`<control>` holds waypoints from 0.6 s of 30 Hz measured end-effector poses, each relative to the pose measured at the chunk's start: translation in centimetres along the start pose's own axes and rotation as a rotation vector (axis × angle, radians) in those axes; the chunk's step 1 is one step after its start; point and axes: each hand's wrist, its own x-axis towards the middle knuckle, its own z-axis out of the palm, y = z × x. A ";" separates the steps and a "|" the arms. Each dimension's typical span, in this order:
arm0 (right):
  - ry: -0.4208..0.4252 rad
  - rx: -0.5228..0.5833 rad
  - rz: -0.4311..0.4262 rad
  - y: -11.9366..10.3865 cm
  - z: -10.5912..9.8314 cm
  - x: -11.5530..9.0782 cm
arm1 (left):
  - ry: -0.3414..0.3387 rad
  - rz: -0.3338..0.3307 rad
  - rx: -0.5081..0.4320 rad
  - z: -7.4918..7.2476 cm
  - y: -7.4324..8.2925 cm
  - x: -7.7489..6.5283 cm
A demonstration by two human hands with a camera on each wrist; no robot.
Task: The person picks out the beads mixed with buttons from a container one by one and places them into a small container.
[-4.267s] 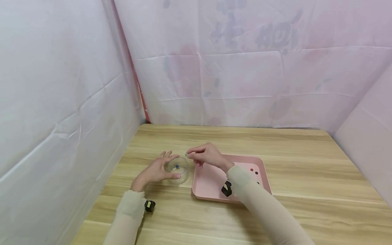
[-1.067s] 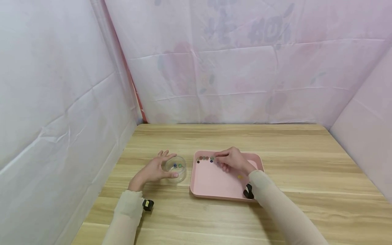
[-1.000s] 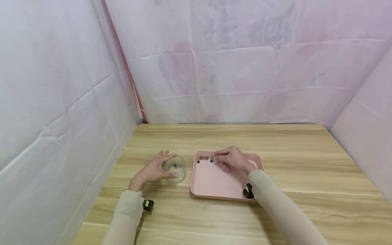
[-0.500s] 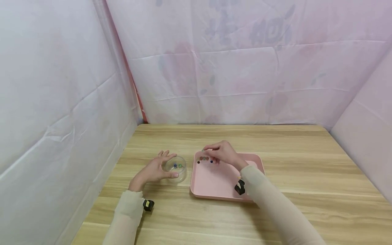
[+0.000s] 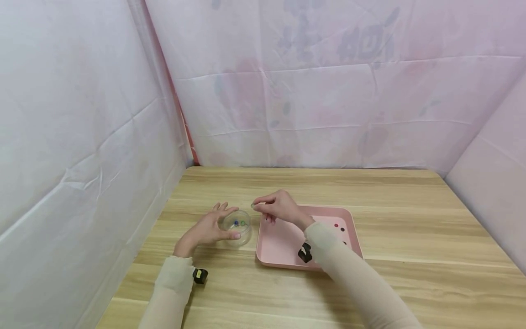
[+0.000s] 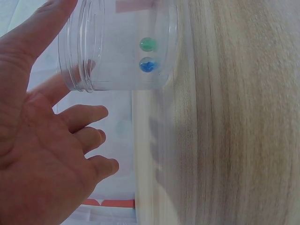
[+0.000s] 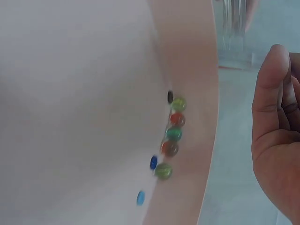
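A clear plastic jar (image 5: 245, 236) stands on the table, its side gripped between the thumb and forefinger of my left hand (image 5: 203, 230). The other left fingers spread free of it. Inside the jar lie a blue marble (image 6: 147, 64) and a green marble (image 6: 148, 44), shown in the left wrist view. My right hand (image 5: 281, 208) is at the jar's right, above the pink tray's far left corner. Its thumb and forefinger pinch a pale greenish marble (image 5: 252, 206) beside the jar's rim; in the right wrist view that marble is hidden by the fingers.
The pink tray (image 5: 281, 244) sits right of the jar. Along its wall runs a row of marbles (image 7: 174, 133), with small flat pieces close by: a dark blue one (image 7: 153, 162) and a light blue one (image 7: 140, 198). A red piece (image 5: 336, 225) shows farther right. White cloth walls surround the table.
The green marble has joined the blue one in the jar. My right hand has since taken another marble from the tray and moved left to the jar. My left hand stays on the jar.
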 end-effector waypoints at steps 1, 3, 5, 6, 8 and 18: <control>-0.007 0.000 -0.005 -0.1 0.2 0.1 | -0.002 -0.003 -0.002 0.0 0.0 0.0; -0.019 0.004 -0.009 -0.3 0.4 0.3 | -0.005 -0.006 -0.005 0.0 0.1 0.0; -0.029 0.001 -0.015 -0.5 0.6 0.5 | -0.005 -0.004 -0.003 0.0 0.1 0.0; -0.031 -0.002 -0.019 -0.5 0.7 0.5 | -0.004 -0.003 -0.001 0.0 0.2 0.1; -0.034 -0.006 -0.027 -0.7 0.9 0.6 | -0.005 -0.005 -0.003 0.1 0.2 0.2; -0.067 0.007 -0.017 -0.9 1.9 1.0 | -0.024 -0.012 -0.030 0.2 0.2 0.5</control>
